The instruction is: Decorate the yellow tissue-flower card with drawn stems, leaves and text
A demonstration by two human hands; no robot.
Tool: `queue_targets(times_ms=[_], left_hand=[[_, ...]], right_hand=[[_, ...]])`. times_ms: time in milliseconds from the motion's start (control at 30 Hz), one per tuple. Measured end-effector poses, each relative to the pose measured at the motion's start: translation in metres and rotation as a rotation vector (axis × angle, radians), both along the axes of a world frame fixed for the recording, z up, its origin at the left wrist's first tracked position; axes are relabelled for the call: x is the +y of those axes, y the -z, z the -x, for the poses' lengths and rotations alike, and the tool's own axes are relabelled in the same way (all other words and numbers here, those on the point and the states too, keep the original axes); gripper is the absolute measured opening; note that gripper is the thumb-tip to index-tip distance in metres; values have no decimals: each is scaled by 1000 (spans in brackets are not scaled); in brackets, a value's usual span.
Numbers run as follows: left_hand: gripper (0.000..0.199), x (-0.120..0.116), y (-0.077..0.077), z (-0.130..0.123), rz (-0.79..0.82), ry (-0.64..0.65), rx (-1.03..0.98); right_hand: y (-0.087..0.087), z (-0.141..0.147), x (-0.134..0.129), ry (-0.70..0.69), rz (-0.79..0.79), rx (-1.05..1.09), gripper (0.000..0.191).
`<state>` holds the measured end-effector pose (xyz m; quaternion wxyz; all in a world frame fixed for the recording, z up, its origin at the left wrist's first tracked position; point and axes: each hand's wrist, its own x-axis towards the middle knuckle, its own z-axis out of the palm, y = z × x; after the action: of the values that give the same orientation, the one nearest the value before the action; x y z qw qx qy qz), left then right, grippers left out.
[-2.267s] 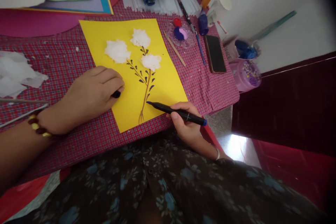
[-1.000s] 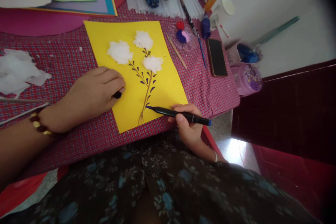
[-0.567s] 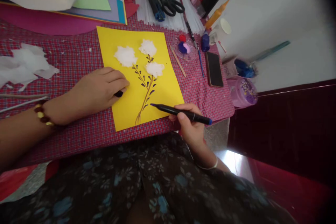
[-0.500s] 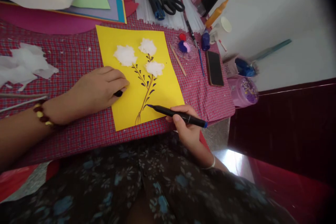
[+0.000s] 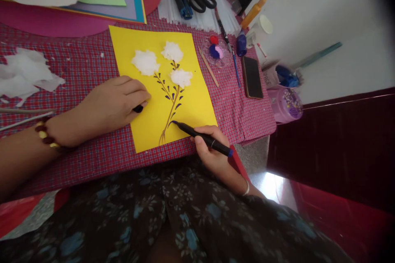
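Head view: right hand [image 5: 214,157] pinches a black marker [image 5: 210,141], tip at the yellow paper [image 5: 196,104]
Left hand [image 5: 112,100] curls around a black cap [image 5: 138,109] over the sheet's edge

Single head-worn camera, facing forward and down over near edge of surface [image 5: 86,61]; close, both hands [image 5: 108,102] in view, surface's right edge included.

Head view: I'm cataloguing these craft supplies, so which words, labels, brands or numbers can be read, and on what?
"PACE" or "PAGE", third letter blurred: on the pale container at right.
Pale marks, too small to read: on the red-ended stick.
No lettering I can make out: on the marker or yellow sheet.
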<state>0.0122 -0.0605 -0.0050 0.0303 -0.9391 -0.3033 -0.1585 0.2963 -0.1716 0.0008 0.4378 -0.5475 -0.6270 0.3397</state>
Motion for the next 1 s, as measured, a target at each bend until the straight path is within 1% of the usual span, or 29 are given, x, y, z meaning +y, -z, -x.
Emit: queue_targets(times_ms=[67,133,200,267,367,467,533,600,667,767,867,1000], left_hand=[[25,0,-1,1,-1,1,-3],[25,0,-2,1,0,-2,-6],[25,0,-2,2,4,-8,-1],[25,0,-1,2,17,-17,9],[24,1,1,2,47,-21,25],[24,2,2,2,29,-19,35],[24,1,2,1,13,-24,39],[25,1,2,1,17,-32,44],[26,0,2,2,28,-41,52],[27,0,2,2,40,-45,73],[27,0,1,2,40,-55,77],[26,-1,-1,1,68,-44,88]], right_hand=[[-3,1,-2,-38,34,44,10],[-5,0,-2,-75,78,133,12],[-7,-5,2,-77,84,215,14],[-11,-14,12,-23,32,258,15],[-19,-29,35,73,-74,258,16],[-28,-35,45,92,-116,242,15],[-29,-30,40,47,-82,223,13],[-24,-21,27,4,-23,183,11],[-15,-12,12,8,5,133,9],[-3,-3,-2,50,-6,75,10],[0,2,-6,41,-6,15,12],[-4,5,-6,14,-67,-53,13]])
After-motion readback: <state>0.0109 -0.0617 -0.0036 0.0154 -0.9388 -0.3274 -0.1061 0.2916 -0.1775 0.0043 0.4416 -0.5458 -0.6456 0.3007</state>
